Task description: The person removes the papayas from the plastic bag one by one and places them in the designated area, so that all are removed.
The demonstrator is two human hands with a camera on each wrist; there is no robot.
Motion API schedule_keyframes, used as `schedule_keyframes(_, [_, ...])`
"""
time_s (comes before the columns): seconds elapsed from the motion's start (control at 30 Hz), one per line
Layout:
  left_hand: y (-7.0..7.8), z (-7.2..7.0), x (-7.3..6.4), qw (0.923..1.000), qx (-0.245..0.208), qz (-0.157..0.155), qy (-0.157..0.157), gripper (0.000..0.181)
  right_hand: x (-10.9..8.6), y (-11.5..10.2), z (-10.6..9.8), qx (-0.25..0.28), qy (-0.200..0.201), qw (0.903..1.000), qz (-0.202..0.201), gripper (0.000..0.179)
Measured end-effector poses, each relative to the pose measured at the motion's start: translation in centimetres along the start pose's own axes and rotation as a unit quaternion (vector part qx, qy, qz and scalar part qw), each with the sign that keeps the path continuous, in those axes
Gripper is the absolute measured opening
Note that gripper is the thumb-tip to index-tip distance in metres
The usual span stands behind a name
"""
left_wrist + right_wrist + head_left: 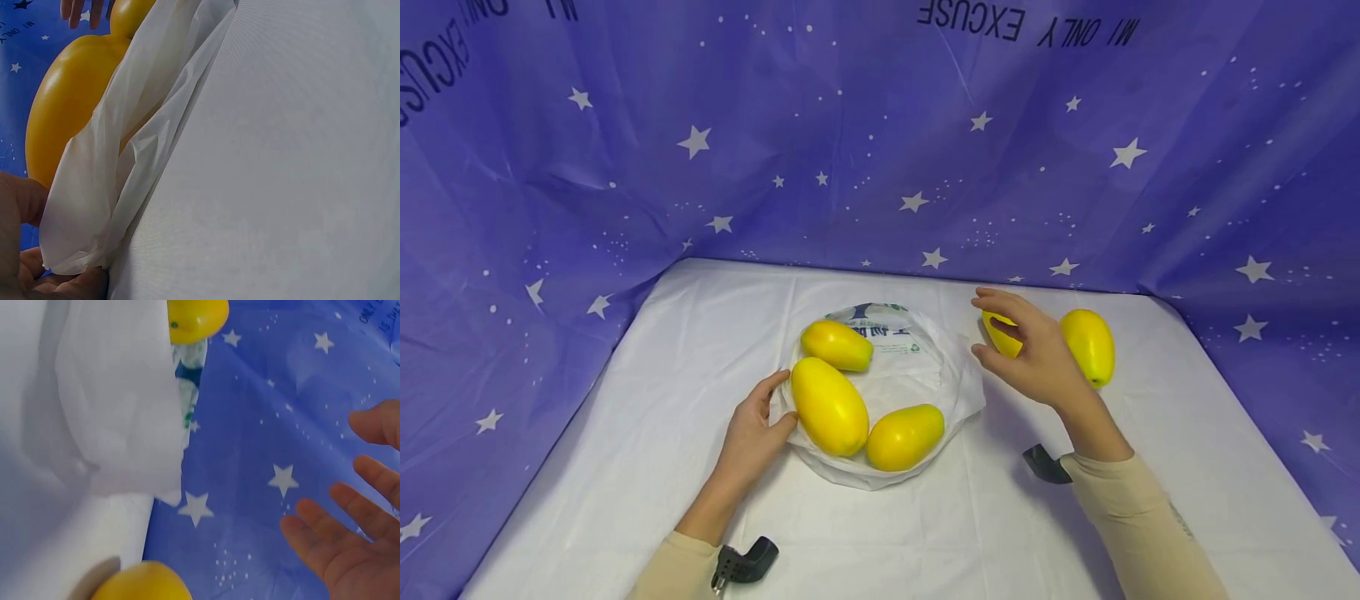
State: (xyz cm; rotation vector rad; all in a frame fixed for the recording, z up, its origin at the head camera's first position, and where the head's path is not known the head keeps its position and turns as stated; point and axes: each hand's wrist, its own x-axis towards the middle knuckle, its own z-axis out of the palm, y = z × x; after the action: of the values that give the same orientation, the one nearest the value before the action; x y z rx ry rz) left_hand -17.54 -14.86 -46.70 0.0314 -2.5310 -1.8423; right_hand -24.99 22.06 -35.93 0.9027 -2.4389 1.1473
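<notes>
A white plastic bag [958,379] with its rim spread into a ring lies on the cloth in the head view. Three smooth yellow fruits, papayas by their shape, are inside: a small one [837,346] at the back, a large one [830,407] at left and another [906,437] at front right. My left hand [752,433] grips the bag's left rim between thumb and fingers, beside the large papaya. My right hand [1033,354] hovers right of the bag with fingers spread, holding nothing. It partly covers a papaya [1000,333]; another papaya [1092,346] lies just right of it.
A white cloth [647,400] covers the table. Behind and along both sides hangs a purple-blue curtain [820,150] with white stars and lettering. Dark curved devices [748,560] are worn at both wrists.
</notes>
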Motion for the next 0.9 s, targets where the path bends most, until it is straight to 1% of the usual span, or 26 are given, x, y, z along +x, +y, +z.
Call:
schedule_keyframes(0.07, [0.0,0.0,0.0,1.0,-0.001,0.001,0.0,0.061,0.0,0.0,0.4,0.002,-0.017,0.9999,0.0,0.059])
schedule_keyframes(0.17, [0.0,0.0,0.0,1.0,-0.001,0.002,0.001,0.061,-0.1,-0.5,1.1,0.022,-0.045,0.9988,0.0,0.058])
schedule_keyframes(0.33, [-0.1,0.0,0.0,1.0,-0.002,0.007,-0.001,0.061,-0.2,-2.6,1.9,0.047,-0.077,0.996,0.0,0.056])
schedule_keyframes(0.43, [-0.1,0.1,0.1,1.0,0.0,0.006,0.001,0.061,-0.3,-3.5,2.3,0.045,-0.092,0.9947,0.001,0.054])
schedule_keyframes(0.5, [-0.1,0.0,0.1,1.0,0.004,0.006,0.002,0.061,-0.4,-3.5,2.7,0.045,-0.105,0.9935,0.003,0.054])
schedule_keyframes(0.7, [-0.1,0.1,0.1,1.0,0.007,0.007,0.003,0.061,-1.3,-1.7,4.0,0.039,-0.148,0.9882,-0.002,0.055])
schedule_keyframes(0.9, [-0.2,0.1,0.1,0.9999,0.007,0.009,0.004,0.06,-1.9,-1.4,5.2,0.064,-0.191,0.9795,-0.001,0.053])
